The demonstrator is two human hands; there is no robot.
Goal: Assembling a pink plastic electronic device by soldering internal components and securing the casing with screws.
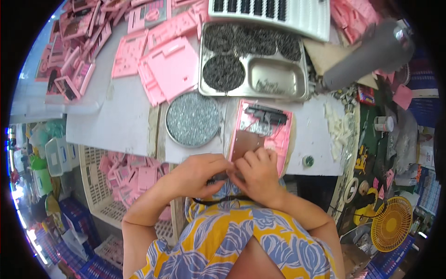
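A pink plastic casing (284, 139) lies at the table's near edge in front of me. Inside it show a brown panel (246, 143), black parts (265, 115) and thin wires. My left hand (200, 174) is at the casing's near left corner, its fingers closed in a pinch. Over the near end of the casing, my right hand (258, 174) is curled, its fingertips almost meeting those of the left. Something small and dark shows below the left fingers. What the fingertips hold is hidden.
A round tin of small metal pieces (193, 119) stands left of the casing. Behind it are a steel tray (300, 88) with black screws and a white rack (306, 18). A grey power screwdriver (367, 58) hangs at right. Pink casings (174, 69) pile up far left.
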